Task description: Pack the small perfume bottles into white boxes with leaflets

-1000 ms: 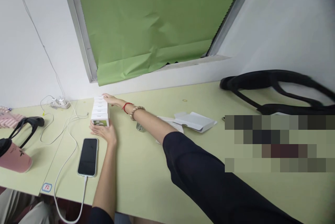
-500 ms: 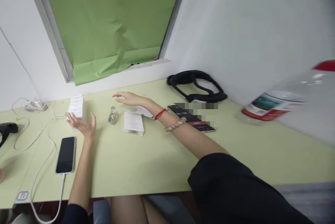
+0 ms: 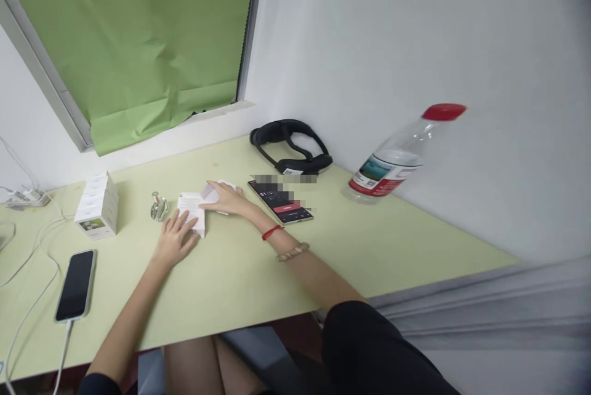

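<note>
On the table a small white box (image 3: 188,201) with fine print lies flat, its lower end partly hidden by my left hand (image 3: 173,240). That hand rests on the box with fingers spread, open. At the box's right side my right hand (image 3: 227,199) has thumb and fingers around a thin white piece of card or paper (image 3: 209,192). Whether this piece is joined to the box, I cannot tell. A small clear glass bottle (image 3: 159,207), like a perfume bottle, stands just left of the box, near my left fingertips.
A row of white boxes (image 3: 99,207), a charging phone (image 3: 76,286) and white cables are on the left. To the right lie a phone with a lit screen (image 3: 281,201) and a black headset (image 3: 290,146). A red-capped water bottle (image 3: 385,164) stands near the wall.
My left hand has moved right from the row of boxes onto the flat box. My right hand has come down to the white piece beside it. The view has turned right.
</note>
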The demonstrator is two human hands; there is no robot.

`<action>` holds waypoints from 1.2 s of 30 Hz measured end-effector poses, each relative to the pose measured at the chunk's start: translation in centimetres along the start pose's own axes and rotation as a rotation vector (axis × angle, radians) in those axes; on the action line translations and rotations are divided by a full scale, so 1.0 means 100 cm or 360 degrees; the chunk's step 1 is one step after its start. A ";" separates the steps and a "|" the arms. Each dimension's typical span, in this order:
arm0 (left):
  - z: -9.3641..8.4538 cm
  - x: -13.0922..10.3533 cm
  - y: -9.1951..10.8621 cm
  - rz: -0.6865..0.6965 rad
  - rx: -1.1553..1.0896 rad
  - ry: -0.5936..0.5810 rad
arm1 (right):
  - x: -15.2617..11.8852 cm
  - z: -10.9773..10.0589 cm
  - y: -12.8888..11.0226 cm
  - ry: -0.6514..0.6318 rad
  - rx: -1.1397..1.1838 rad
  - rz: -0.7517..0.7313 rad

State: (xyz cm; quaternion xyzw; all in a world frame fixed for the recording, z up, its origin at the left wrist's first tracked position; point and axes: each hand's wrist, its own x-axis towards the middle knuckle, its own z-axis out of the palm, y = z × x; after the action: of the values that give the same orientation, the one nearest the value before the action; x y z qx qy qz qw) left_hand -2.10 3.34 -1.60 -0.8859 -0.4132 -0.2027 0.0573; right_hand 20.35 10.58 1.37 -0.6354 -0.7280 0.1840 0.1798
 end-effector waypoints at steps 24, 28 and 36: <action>0.000 0.015 0.043 -0.0523 -0.0361 0.0497 | -0.010 0.012 0.061 0.0531 0.0949 0.0448; -0.002 0.016 0.052 -0.0637 -0.0605 0.0442 | -0.010 0.013 0.064 0.0438 0.1336 0.0546; -0.012 0.018 0.063 -0.1133 -0.1399 0.0159 | -0.015 0.010 0.051 0.0859 0.1730 0.0438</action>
State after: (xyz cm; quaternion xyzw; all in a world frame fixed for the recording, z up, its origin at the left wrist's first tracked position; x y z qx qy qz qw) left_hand 3.34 0.24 0.66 -0.6219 -0.5600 -0.4041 -0.3693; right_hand 24.42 9.67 -2.09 -0.5652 -0.3705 0.3827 0.6300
